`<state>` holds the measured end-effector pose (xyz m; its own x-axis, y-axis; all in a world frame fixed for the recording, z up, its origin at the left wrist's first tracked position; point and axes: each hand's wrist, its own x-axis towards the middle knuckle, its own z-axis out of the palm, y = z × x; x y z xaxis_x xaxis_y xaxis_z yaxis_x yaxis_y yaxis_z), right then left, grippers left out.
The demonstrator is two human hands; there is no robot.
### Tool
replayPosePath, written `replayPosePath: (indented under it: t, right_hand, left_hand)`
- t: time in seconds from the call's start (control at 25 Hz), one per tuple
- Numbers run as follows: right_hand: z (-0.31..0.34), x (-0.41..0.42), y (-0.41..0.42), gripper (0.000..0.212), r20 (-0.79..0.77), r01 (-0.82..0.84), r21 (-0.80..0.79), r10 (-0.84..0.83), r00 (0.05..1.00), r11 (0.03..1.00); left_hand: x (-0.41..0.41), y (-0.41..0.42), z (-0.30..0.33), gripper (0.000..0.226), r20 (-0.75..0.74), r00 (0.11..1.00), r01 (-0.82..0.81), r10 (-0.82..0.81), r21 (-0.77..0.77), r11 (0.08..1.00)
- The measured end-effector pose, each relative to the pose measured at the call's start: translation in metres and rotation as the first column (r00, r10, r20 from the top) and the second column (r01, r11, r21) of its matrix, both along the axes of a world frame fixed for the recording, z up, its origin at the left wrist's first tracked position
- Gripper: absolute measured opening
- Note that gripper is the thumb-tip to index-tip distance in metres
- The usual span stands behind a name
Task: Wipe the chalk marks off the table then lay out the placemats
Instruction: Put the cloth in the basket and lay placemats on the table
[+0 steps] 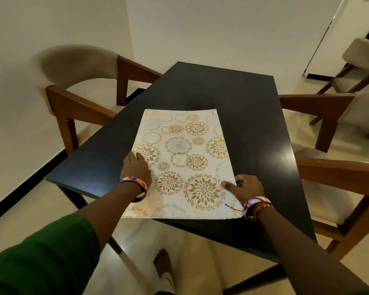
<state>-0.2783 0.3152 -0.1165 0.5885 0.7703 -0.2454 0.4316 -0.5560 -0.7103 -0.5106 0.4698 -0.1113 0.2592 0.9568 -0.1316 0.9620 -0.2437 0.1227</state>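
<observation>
Your left hand (136, 167) presses flat and your right hand (246, 187) pinches the cream floral placemat (185, 158) at the dark surface's (232, 96) 6 o'clock edge.

Black table (232, 99), patterned placemat (185, 158) atop.

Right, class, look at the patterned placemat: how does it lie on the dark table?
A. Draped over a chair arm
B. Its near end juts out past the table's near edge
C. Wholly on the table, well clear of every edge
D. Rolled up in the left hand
B: the placemat lies flat, but its near end sticks out over the floor past the near edge of the table.
</observation>
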Motion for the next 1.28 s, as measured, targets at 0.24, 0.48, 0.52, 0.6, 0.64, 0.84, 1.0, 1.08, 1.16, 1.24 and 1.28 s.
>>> replayPosePath:
  t: [0.24, 0.48, 0.52, 0.6, 0.64, 0.84, 1.0, 1.08, 1.16, 1.24, 1.28]
  right_hand:
    - [-0.002, -0.05, 0.019, 0.034, -0.133, -0.021, -0.023, 0.018, 0.991, 1.0]
    - [0.007, -0.083, 0.035, 0.02, -0.033, -0.013, 0.073, 0.016, 0.999, 0.997]
    - [0.011, -0.083, 0.035, 0.022, 0.013, -0.013, 0.075, 0.012, 1.0, 0.997]
    - [0.022, -0.084, 0.035, 0.027, 0.083, -0.003, 0.077, -0.003, 0.997, 0.997]
    - [0.027, -0.085, 0.036, 0.027, 0.103, 0.003, 0.078, -0.011, 0.995, 0.997]
    - [0.043, -0.085, 0.036, 0.022, 0.115, 0.024, 0.126, -0.038, 0.993, 0.992]
    - [0.044, -0.08, 0.038, 0.031, 0.134, 0.013, 0.177, -0.037, 0.99, 0.984]
    - [0.047, -0.077, 0.04, 0.033, 0.081, 0.043, 0.244, -0.064, 0.995, 0.969]
    - [0.055, -0.073, 0.043, 0.03, -0.016, 0.101, 0.298, -0.101, 0.995, 0.949]
    - [0.062, -0.066, 0.045, 0.026, -0.119, 0.169, 0.323, -0.137, 0.983, 0.931]
    - [0.065, -0.06, 0.046, 0.025, -0.157, 0.201, 0.334, -0.156, 0.975, 0.921]
  left_hand:
    - [0.022, -0.027, 0.0, 0.065, -0.062, 0.973, 0.219, -0.22, -0.028, 0.975]
    - [-0.004, -0.028, -0.004, 0.061, -0.055, 0.981, 0.18, -0.187, -0.115, 0.977]
    - [-0.01, -0.027, -0.006, 0.061, -0.055, 0.98, 0.185, -0.193, -0.121, 0.975]
    - [-0.018, -0.024, -0.008, 0.061, -0.067, 0.976, 0.197, -0.207, -0.134, 0.971]
    - [-0.02, -0.023, -0.008, 0.06, -0.071, 0.976, 0.193, -0.205, -0.144, 0.971]
    - [-0.023, -0.018, 0.005, 0.055, -0.024, 0.978, 0.199, -0.206, -0.166, 0.966]
    - [-0.014, -0.021, 0.022, 0.052, 0.116, 0.968, 0.24, -0.222, -0.18, 0.954]
    - [-0.007, -0.026, 0.032, 0.048, 0.18, 0.954, 0.273, -0.24, -0.189, 0.943]
    - [-0.001, -0.029, 0.039, 0.044, 0.216, 0.935, 0.323, -0.281, -0.194, 0.926]
    - [0.004, -0.032, 0.044, 0.057, 0.232, 0.913, 0.381, -0.335, -0.198, 0.903]
    - [0.005, -0.033, 0.047, 0.067, 0.233, 0.901, 0.412, -0.366, -0.193, 0.891]
